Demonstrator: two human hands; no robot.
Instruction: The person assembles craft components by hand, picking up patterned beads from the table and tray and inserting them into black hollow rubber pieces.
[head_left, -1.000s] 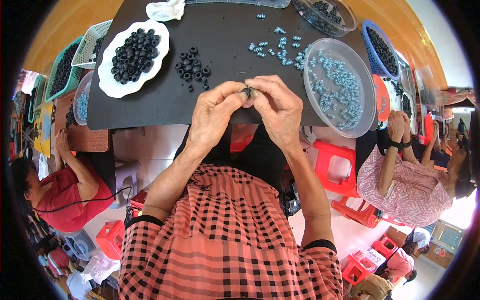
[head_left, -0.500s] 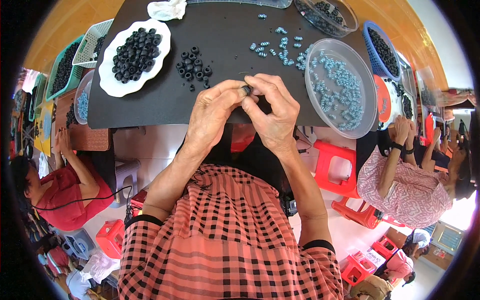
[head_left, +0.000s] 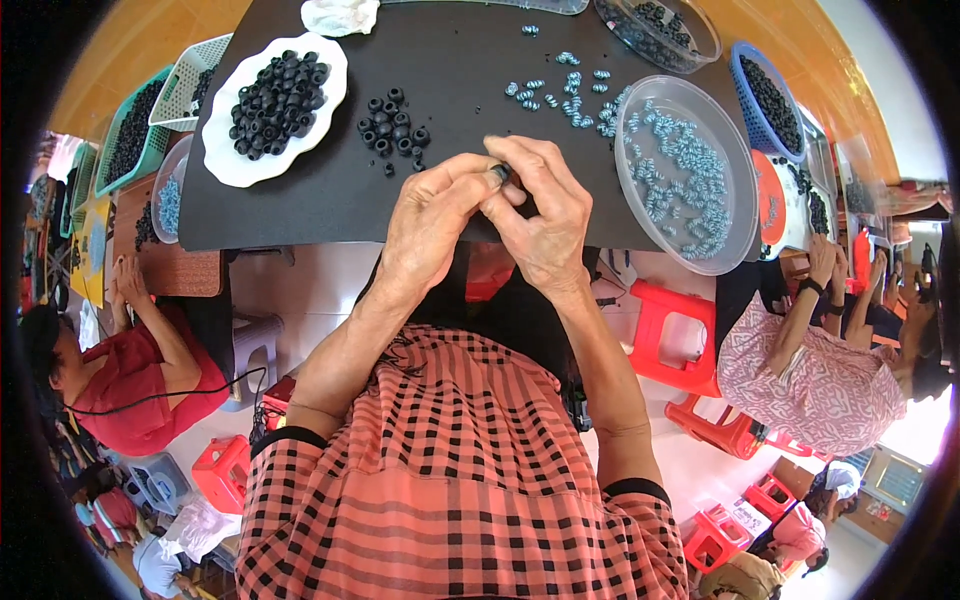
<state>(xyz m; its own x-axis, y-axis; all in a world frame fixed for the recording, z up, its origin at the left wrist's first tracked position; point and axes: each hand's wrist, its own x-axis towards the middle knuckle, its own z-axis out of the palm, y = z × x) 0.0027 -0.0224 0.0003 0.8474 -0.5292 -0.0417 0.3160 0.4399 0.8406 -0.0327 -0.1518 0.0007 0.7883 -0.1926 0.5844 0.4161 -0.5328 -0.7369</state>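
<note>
While the left hand [head_left: 430,215] pinches 1 black bead [head_left: 501,172] between thumb and fingers, over the middle of the near edge of the tabletop [head_left: 300,215], the right hand [head_left: 545,220] is curled just beside it; whether its fingers grip anything cannot be told. Loose black beads [head_left: 393,125] lie beyond the left hand. White scalloped plate [head_left: 225,165], heaped with beads, near the left edge; clear round tray [head_left: 742,205] of blue striped beads [head_left: 700,185] at the near right corner.

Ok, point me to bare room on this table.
The dark tabletop is bare between the scalloped white plate and left hand, and, mostly, between the loose black beads and scattered blue beads. It's crowded left of the clear tray.
</note>
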